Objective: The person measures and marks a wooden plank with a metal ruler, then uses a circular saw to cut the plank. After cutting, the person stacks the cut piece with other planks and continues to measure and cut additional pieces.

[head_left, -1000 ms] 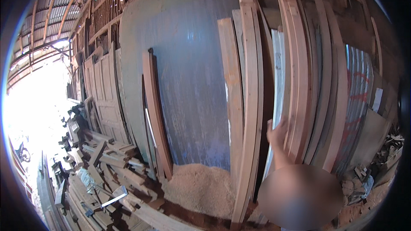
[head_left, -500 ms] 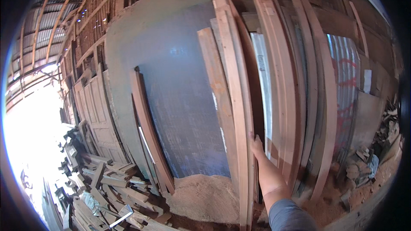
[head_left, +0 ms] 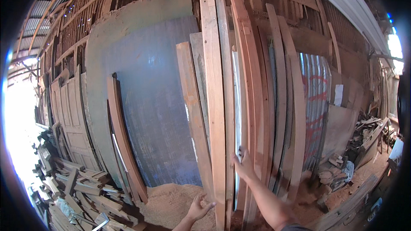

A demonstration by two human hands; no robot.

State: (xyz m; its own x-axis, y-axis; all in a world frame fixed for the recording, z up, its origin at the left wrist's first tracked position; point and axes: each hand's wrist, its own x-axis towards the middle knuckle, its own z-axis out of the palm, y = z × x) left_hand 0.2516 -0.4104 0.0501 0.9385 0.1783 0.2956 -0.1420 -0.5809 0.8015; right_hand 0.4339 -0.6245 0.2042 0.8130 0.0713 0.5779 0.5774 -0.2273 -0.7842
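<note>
Tall wooden planks [head_left: 212, 102] stand upright together in front of me. At the right edge of this pair is my right hand [head_left: 244, 165], its fingers closed at the wood; a small dark spot by the fingertips is too small to make out. Low down on the left, my left hand [head_left: 198, 209] is held up with thumb and fingers apart, close to the planks' lower part and holding nothing. Just left of the planks leans a weathered board [head_left: 190, 102] with flaking white patches.
Behind stands a large blue-grey panel [head_left: 150, 102], with sawdust [head_left: 171, 205] heaped at its foot. Scrap wood [head_left: 85, 188] lies piled on the left, near an old panelled door [head_left: 72, 119]. More boards [head_left: 280, 102] and a corrugated sheet [head_left: 314, 111] lean on the right.
My left hand has come into view at the bottom. The view has turned right. The plank pair has shifted left against the boards behind, and my right hand is still at its edge.
</note>
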